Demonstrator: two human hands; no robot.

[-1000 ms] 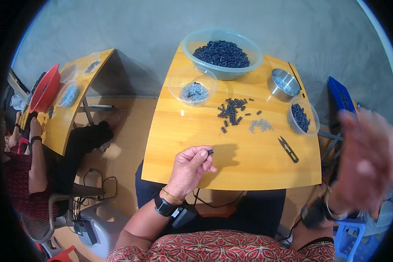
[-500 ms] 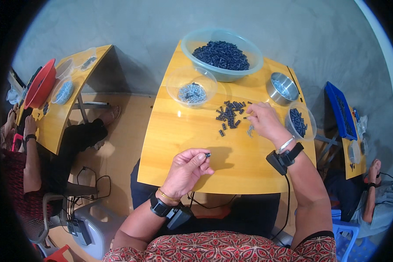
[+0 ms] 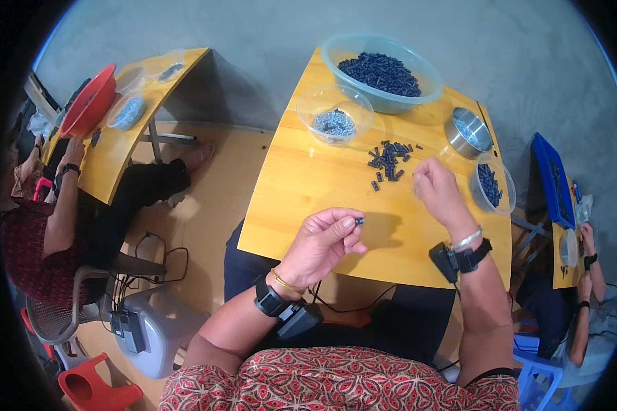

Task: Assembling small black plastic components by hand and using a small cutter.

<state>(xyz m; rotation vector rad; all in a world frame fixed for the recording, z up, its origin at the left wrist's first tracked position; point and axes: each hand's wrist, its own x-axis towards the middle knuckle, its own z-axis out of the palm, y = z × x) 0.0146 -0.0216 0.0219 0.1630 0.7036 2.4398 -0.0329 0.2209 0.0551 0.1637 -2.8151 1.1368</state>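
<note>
My left hand (image 3: 320, 241) is raised over the near edge of the wooden table (image 3: 301, 185) and pinches a small dark plastic piece (image 3: 358, 221) between thumb and fingers. My right hand (image 3: 437, 190) hovers over the table just right of a loose pile of the same dark pieces (image 3: 389, 157), its fingers curled together; whether they hold anything is hidden. Both wrists carry black strapped devices.
At the table's far side stand a large clear bowl of dark pieces (image 3: 380, 72), a smaller clear bowl of grey metal bits (image 3: 334, 115), a steel cup (image 3: 469, 131) and a clear cup of dark pieces (image 3: 491, 183). Other people sit at a left table (image 3: 127, 147) and at the right.
My right hand came in from the far right, reached the pile of dark pieces, and now has drawn back slightly toward me. My left hand has kept its pinch and stayed in place.
</note>
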